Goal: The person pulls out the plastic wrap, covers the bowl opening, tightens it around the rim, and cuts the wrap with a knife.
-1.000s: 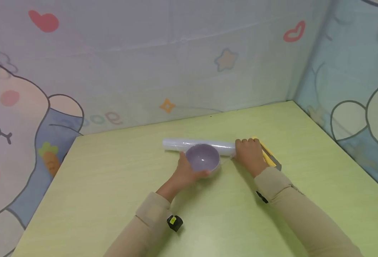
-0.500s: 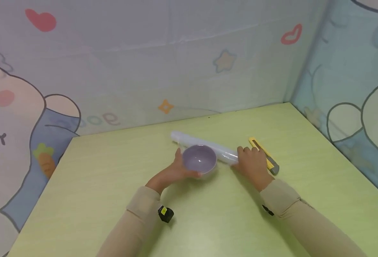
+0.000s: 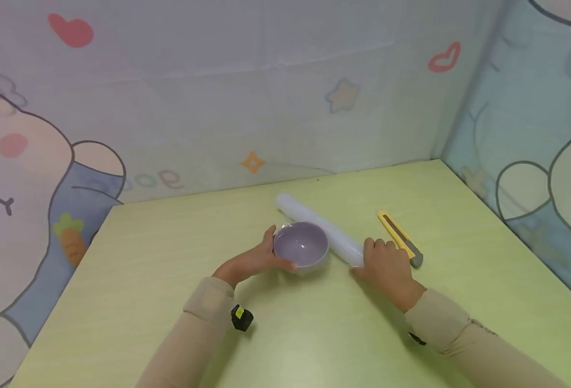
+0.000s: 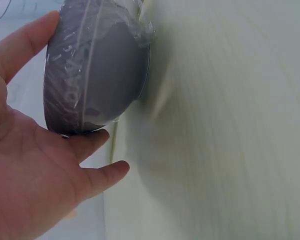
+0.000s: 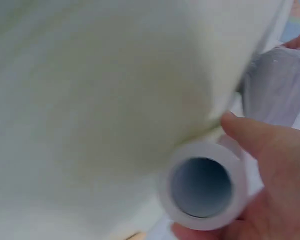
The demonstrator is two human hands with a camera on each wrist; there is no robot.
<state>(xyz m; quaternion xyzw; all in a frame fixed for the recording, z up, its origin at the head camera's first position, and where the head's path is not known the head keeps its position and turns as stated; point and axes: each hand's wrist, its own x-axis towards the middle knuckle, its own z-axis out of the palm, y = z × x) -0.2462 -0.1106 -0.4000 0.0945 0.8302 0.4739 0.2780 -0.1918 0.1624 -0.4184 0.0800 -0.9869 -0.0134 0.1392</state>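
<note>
A purple bowl (image 3: 301,245), with clear film wrinkled over its outside (image 4: 85,70), is held by the left hand (image 3: 256,260), thumb on one side and fingers on the other. The right hand (image 3: 387,269) grips the near end of a white roll of film (image 3: 324,229), which slants away behind the bowl to the far left. In the right wrist view the hollow end of the roll (image 5: 202,187) faces the camera, with the right hand's (image 5: 275,175) thumb and fingers around it. The bowl (image 5: 277,85) shows beyond the thumb.
A yellow and grey utility knife (image 3: 401,237) lies on the light green table (image 3: 145,269), just beyond the right hand. Behind the table hangs a cloth backdrop (image 3: 193,108) with cartoon prints, and another printed cloth stands at the right.
The roll has turned from nearly level to a steep slant, its near end drawn towards the front by the right hand. The left hand and bowl have shifted slightly left. The knife is now more exposed.
</note>
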